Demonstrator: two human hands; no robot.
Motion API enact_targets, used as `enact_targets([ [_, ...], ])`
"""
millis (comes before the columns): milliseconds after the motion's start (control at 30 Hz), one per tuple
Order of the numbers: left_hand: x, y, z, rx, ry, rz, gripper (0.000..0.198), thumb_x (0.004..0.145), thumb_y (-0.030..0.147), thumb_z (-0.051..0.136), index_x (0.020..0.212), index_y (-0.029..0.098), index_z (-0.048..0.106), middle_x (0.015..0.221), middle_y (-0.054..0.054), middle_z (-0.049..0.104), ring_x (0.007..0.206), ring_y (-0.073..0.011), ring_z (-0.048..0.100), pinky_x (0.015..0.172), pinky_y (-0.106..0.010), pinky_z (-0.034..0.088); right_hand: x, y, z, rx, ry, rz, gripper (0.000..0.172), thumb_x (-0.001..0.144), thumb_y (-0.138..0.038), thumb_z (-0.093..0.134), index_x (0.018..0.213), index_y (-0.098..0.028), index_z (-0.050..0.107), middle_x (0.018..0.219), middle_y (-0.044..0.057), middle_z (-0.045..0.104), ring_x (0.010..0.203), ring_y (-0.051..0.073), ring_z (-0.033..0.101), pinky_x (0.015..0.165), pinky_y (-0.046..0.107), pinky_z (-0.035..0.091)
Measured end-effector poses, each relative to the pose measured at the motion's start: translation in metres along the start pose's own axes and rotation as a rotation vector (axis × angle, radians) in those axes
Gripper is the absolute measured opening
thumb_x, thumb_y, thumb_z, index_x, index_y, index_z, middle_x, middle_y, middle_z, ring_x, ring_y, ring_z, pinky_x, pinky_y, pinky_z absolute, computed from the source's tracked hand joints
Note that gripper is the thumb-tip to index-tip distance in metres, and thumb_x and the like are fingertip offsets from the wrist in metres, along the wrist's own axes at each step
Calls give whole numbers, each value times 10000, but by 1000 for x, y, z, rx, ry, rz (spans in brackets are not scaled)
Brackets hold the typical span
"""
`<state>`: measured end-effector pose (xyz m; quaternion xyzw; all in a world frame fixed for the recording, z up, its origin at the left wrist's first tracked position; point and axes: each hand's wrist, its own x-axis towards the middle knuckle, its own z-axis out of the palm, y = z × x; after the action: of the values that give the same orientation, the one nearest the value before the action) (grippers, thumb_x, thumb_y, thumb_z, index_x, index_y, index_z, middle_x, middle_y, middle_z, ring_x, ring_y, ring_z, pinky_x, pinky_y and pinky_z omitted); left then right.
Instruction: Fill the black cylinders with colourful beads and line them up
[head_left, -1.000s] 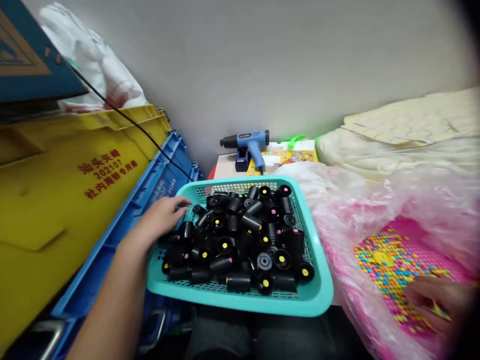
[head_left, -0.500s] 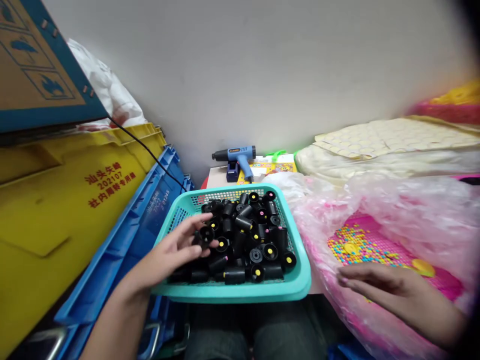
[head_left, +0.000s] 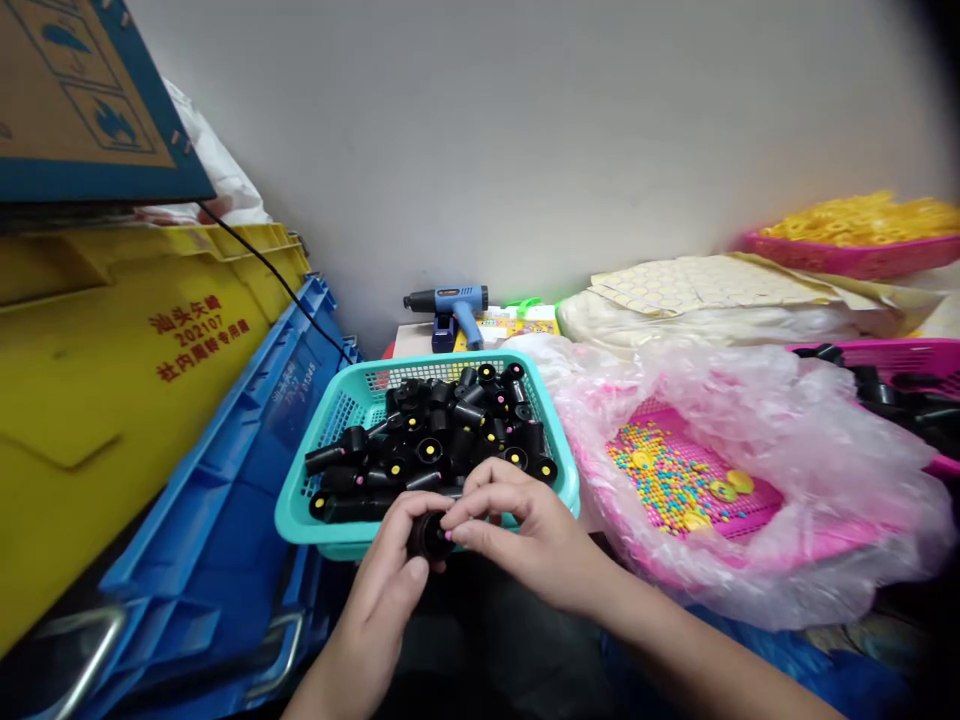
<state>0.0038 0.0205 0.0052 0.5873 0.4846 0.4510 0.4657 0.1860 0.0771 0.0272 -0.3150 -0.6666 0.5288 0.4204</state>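
My left hand [head_left: 390,580] grips one black cylindrical part [head_left: 429,536] just in front of the teal basket [head_left: 300,510]. My right hand [head_left: 517,530] meets it there, fingertips pinched on something tiny and pink against the part's end. The basket is heaped with several black cylinders [head_left: 435,440], some with yellow or pink dots on their ends. To the right, a pink tray [head_left: 750,545] inside a clear plastic bag [head_left: 750,420] holds many small coloured beads [head_left: 667,480].
Blue crate [head_left: 225,520] and yellow crate [head_left: 90,380] stand at the left under a cardboard box [head_left: 75,100]. A blue heat gun [head_left: 450,305] lies behind the basket by the wall. Sticker sheets [head_left: 705,285], a pink basket of yellow rings [head_left: 855,235] and another pink basket with black parts [head_left: 900,390] sit at right.
My left hand lifted a black part out of the basket toward me. My right hand left the bead tray and came over to meet it. The view shifted right.
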Motion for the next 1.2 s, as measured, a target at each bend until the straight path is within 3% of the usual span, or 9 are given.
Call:
enact_targets([
  [167, -4, 2, 7, 80, -11, 28, 347, 915, 440, 480, 1221, 293, 554, 1228, -72, 540, 1092, -291, 483, 961, -366, 371, -6, 3, 0, 20, -11, 21, 41, 791, -287, 745, 805, -253, 763, 819, -13, 547, 813, 136, 532, 783, 286, 423],
  [267, -6, 2, 7, 132, -28, 93, 324, 937, 389, 453, 1243, 310, 524, 1260, -67, 515, 1143, -285, 468, 977, -362, 366, -7, 7, 3, 148, -33, 85, 145, 776, -336, 758, 835, -218, 698, 807, -23, 538, 774, 122, 514, 723, 264, 403],
  [400, -10, 0, 7, 182, -63, 171, 343, 950, 346, 424, 1281, 301, 501, 1295, -78, 491, 1194, -288, 450, 982, -358, 376, -6, 16, 12, 467, -167, 198, 366, 719, -381, 798, 862, -211, 506, 704, -76, 461, 609, 74, 398, 586, 213, 324],
  [600, -12, -3, 11, 131, -43, 185, 330, 948, 355, 423, 1251, 277, 528, 1266, -83, 505, 1174, -289, 452, 983, -362, 377, -4, 22, 23, 560, -211, 157, 441, 708, -422, 788, 789, -218, 405, 634, -104, 352, 535, 58, 281, 491, 195, 222],
  [767, -8, -7, 12, -173, -73, 10, 337, 912, 464, 467, 1167, 262, 556, 1128, -64, 555, 1004, -251, 502, 879, -342, 426, -7, 32, 26, 604, -173, 216, 486, 688, -490, 793, 840, -229, 412, 632, -105, 434, 533, 66, 440, 536, 204, 352],
  [967, -1, -14, 14, -418, -67, -59, 217, 893, 414, 524, 954, 224, 610, 836, -26, 530, 728, -161, 497, 632, -262, 414, -15, 39, 17, 657, -280, 161, 414, 812, -535, 677, 978, -194, 510, 687, -41, 569, 653, 117, 562, 724, 309, 444],
  [1100, 3, -7, 11, -416, 79, 28, 191, 840, 412, 605, 819, 222, 606, 798, -9, 489, 686, -140, 475, 588, -241, 406, -24, 33, 8, 558, -252, 191, 369, 837, -507, 663, 955, -179, 543, 750, -18, 542, 675, 105, 524, 668, 260, 400],
  [1200, 10, 8, -11, -303, 244, 123, 197, 825, 396, 620, 750, 216, 590, 758, -2, 480, 676, -136, 467, 579, -228, 401, -37, 30, -11, 433, -172, 211, 335, 860, -509, 633, 930, -190, 561, 735, -21, 509, 661, 100, 481, 635, 240, 377],
])
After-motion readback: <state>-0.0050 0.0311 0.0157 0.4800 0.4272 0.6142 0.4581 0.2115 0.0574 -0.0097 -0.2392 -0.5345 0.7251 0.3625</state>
